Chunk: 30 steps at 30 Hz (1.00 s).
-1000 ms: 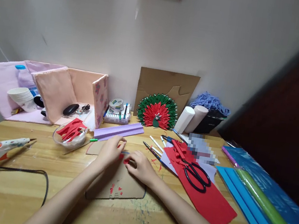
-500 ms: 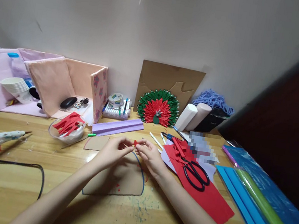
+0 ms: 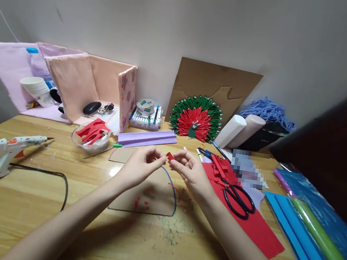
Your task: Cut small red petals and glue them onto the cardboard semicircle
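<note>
Your left hand (image 3: 144, 165) and right hand (image 3: 190, 173) pinched small red scrap (image 3: 170, 156), frame centre; cardboard piece (image 3: 153, 190) lay below them, lower centre.

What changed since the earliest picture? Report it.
The left hand and right hand moved up and forward over the cardboard, raising a small red piece. The right pinches it; left contact is unclear. The scissors and glue gun stayed put.

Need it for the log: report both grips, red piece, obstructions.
Right grip pinching red piece. Left grip at its edge. Possible clutter: red scraps on cardboard below.
</note>
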Tool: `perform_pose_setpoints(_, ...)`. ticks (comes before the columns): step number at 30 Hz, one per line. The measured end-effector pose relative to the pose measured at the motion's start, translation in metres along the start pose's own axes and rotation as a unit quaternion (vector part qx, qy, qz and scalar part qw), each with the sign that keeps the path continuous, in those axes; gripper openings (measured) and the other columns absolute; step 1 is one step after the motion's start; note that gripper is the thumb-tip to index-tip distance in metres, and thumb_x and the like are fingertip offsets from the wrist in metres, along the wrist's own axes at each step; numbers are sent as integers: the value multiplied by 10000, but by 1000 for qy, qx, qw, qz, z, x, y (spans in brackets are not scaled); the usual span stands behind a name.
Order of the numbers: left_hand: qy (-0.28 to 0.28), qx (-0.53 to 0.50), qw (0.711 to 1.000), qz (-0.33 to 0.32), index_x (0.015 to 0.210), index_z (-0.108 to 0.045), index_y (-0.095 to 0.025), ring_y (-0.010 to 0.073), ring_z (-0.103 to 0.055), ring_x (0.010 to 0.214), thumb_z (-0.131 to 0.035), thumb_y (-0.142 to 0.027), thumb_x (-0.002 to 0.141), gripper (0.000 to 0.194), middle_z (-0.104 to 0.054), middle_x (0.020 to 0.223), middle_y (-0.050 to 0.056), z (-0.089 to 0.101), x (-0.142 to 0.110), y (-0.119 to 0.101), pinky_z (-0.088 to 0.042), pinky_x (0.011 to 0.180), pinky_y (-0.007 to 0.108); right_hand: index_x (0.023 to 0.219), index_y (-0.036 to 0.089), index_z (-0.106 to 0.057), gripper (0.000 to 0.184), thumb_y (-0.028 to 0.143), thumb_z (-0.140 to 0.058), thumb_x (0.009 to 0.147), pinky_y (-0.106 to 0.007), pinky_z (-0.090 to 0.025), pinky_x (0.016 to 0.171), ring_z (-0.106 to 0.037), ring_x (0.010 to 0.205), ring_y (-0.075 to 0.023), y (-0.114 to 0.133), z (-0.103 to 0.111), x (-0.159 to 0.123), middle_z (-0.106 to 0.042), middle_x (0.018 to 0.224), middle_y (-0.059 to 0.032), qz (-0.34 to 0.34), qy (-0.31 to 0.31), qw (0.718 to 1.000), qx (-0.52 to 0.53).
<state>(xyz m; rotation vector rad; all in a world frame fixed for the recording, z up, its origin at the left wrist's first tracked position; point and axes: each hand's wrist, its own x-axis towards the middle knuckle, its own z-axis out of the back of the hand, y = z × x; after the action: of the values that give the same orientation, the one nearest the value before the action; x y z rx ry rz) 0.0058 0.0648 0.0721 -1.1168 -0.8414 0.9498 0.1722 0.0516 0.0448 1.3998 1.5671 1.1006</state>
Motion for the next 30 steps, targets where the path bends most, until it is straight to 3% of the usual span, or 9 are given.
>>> perform_pose_setpoints(4,-20,-19,1000,5,899,-574,-124,122,-565,701,-605,-350,775,260,-622,857,62,-4,0,3,-447,593,240,819,198,-609,247,228,-774,638,-215,-469,727,-592,760,-94,6,5,0,-626,800,23,-7,6,1000,-7)
perform_pose_setpoints(8,-11,-65,997,-32,1115,-519,-155,143,-619,837,-619,-285,779,375,-626,1047,97,-7,-3,-1,-486,669,246,821,195,-613,237,208,-768,642,-171,-447,712,-572,733,-58,14,2,-4,-613,827,31,-90,44,993,59)
perform_pose_setpoints(12,0,-42,995,-91,940,-622,-140,138,-631,852,-591,-239,804,171,-667,963,79,-7,-7,-10,-494,757,247,868,191,-613,282,201,-772,634,-146,-438,669,-544,677,-39,19,-6,-11,-582,779,39,-168,79,978,94)
perform_pose_setpoints(15,-24,-24,993,-115,859,-628,-137,118,-624,766,-599,-217,796,106,-676,865,56,-7,-9,-13,-494,723,230,901,188,-585,297,227,-755,660,-159,-452,665,-544,673,-48,20,-8,-13,-563,778,29,-174,105,975,91)
perform_pose_setpoints(17,-42,-4,991,-124,851,-615,-139,110,-609,730,-592,-208,799,89,-665,826,41,-6,-11,-14,-488,695,222,907,196,-553,287,280,-728,697,-195,-476,681,-563,701,-71,20,-9,-15,-562,816,12,-126,112,985,45)
perform_pose_setpoints(20,-65,50,988,-132,910,-611,-148,105,-586,723,-562,-183,813,114,-648,837,32,-6,-15,-16,-473,678,221,963,231,-503,352,288,-730,700,-272,-502,750,-592,808,-125,22,-11,-20,-564,938,-14,42,78,989,-115)
perform_pose_setpoints(24,-62,126,980,-143,870,-633,-159,99,-548,680,-534,-178,827,110,-627,784,16,-6,-19,-21,-438,633,216,997,244,-516,273,206,-662,769,-313,-507,803,-602,856,-149,25,-16,-31,-577,940,-18,220,18,926,-307)
perform_pose_setpoints(27,-49,129,983,-125,808,-626,-150,106,-544,667,-537,-225,836,120,-620,747,15,-5,-20,-26,-427,619,224,956,228,-561,145,173,-582,823,-291,-524,747,-612,809,-141,29,-18,-36,-599,892,-15,257,2,900,-352)
perform_pose_setpoints(30,-10,76,993,-88,797,-619,-149,117,-571,698,-535,-283,845,166,-637,759,23,-4,-19,-28,-442,643,233,915,217,-601,102,170,-575,828,-283,-528,761,-624,813,-139,34,-16,-36,-624,881,-16,230,5,913,-338)
